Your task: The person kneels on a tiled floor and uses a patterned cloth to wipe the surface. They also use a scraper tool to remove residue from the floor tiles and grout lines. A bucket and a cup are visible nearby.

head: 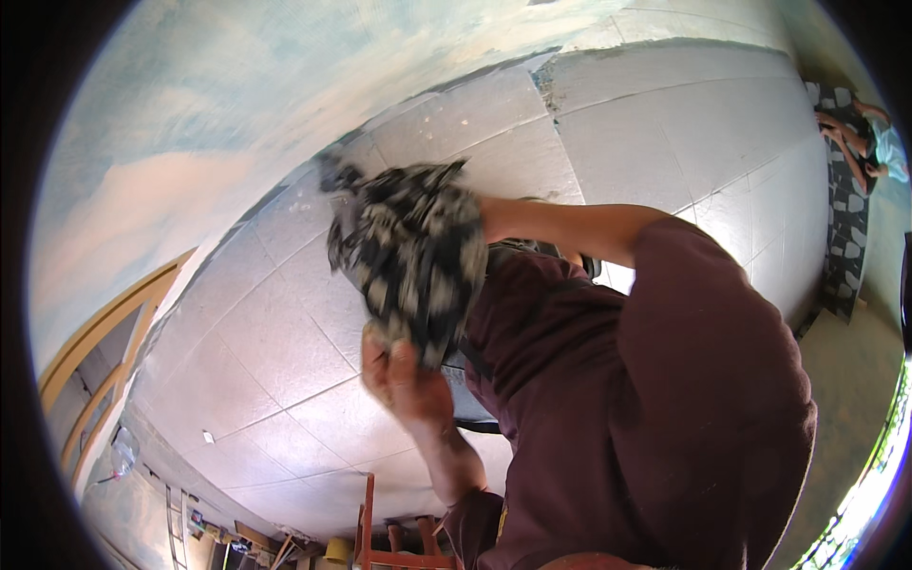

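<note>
A crumpled black cloth with pale patches (pixel 420 249) hangs between my hands, blurred by motion. At its lower edge, my left hand (pixel 410 377) pinches the fabric between thumb and fingers. My right hand (pixel 493 217) is at the upper right side of the cloth; the folds hide its fingers, and the fabric bunches against it. Dark loose parts of the cloth swing out to the upper left. Behind it lies the grey tiled floor (pixel 285 335). My maroon shirt fills the right side of the view.
A painted wall (pixel 185 142) runs along the upper left. A reddish chair frame (pixel 369 513), a yellow bucket (pixel 338 550) and a ladder (pixel 176 524) stand at the bottom. Another person (pixel 889 149) sits on a stone-patterned ledge (pixel 848 242) at the far right.
</note>
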The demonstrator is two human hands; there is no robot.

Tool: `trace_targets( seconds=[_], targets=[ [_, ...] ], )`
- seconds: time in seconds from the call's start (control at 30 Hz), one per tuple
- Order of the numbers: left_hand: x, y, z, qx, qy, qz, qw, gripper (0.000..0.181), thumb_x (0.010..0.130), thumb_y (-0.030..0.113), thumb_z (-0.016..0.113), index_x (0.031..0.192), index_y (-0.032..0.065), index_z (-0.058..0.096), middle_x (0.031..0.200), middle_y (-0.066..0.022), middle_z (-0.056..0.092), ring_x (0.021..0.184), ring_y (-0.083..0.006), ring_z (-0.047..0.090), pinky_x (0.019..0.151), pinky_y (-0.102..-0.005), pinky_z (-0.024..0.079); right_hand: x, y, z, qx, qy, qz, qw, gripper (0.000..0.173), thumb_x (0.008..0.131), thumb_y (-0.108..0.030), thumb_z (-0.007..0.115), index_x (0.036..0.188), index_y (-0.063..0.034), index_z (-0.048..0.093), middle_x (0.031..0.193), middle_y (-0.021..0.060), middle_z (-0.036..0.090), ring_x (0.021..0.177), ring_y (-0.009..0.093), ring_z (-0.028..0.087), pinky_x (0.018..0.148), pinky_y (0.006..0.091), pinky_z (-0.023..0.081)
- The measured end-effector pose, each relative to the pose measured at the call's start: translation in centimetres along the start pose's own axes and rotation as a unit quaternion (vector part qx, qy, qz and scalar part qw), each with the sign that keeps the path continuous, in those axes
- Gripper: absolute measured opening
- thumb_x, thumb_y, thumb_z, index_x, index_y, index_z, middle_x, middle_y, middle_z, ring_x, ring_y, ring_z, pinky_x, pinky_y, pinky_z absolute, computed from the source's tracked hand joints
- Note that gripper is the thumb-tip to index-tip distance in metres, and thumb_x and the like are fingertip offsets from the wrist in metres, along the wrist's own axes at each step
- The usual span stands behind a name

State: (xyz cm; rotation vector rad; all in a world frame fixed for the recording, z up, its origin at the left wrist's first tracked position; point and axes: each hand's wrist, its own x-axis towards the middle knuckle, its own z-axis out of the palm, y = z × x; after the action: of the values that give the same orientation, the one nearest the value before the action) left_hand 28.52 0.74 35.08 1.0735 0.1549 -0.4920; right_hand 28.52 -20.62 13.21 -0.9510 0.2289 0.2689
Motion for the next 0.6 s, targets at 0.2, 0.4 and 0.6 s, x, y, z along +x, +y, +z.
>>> trace_targets(
  seconds=[0.2, 0.4, 0.6],
  targets=[
    [2.6, -3.9, 2.0, 0.150, -0.130, 0.080, 0.977, 0.031, 0.101, 0.022, 0.060, 0.124, 0.0014, 0.057, 0.151, -0.0309, 0.048, 0.140, -0.0463, 0.049, 0.116, -0.0545, 0.039, -5.2, -5.8, -8.1, 0.226, 0.232, 0.055, 0.945, 0.045, 0.092, -0.035, 0.071, 0.122, -0.0011, 0.069, 0.115, 0.0165, 0.074, 0.106, 0.029, 0.072, 0.099, 0.0456, 0.057],
    [2.2, -4.9, -2.0, 0.259, -0.089, 0.027, 0.962, 0.024, 0.094, 0.003, 0.059, 0.118, 0.0002, 0.063, 0.142, -0.0249, 0.060, 0.133, -0.0372, 0.058, 0.113, -0.0478, 0.041, 2.4, -0.1, -17.1, -0.669, 0.284, 0.202, 0.656, 0.121, 0.072, -0.091, 0.061, 0.156, -0.0064, 0.039, 0.155, 0.0375, 0.032, 0.150, 0.054, 0.020, 0.116, 0.0727, 0.022],
    [1.4, -4.7, -5.1, 0.518, -0.096, 0.002, 0.850, 0.025, 0.101, 0.009, 0.060, 0.125, 0.0007, 0.064, 0.137, -0.0174, 0.065, 0.127, -0.0325, 0.064, 0.103, -0.0439, 0.051, 10.6, 6.5, -13.9, -0.721, 0.330, 0.241, 0.560, 0.122, 0.078, -0.095, 0.045, 0.168, -0.0182, 0.017, 0.171, 0.0294, 0.000, 0.158, 0.047, -0.010, 0.118, 0.0745, 0.002]
  ],
)
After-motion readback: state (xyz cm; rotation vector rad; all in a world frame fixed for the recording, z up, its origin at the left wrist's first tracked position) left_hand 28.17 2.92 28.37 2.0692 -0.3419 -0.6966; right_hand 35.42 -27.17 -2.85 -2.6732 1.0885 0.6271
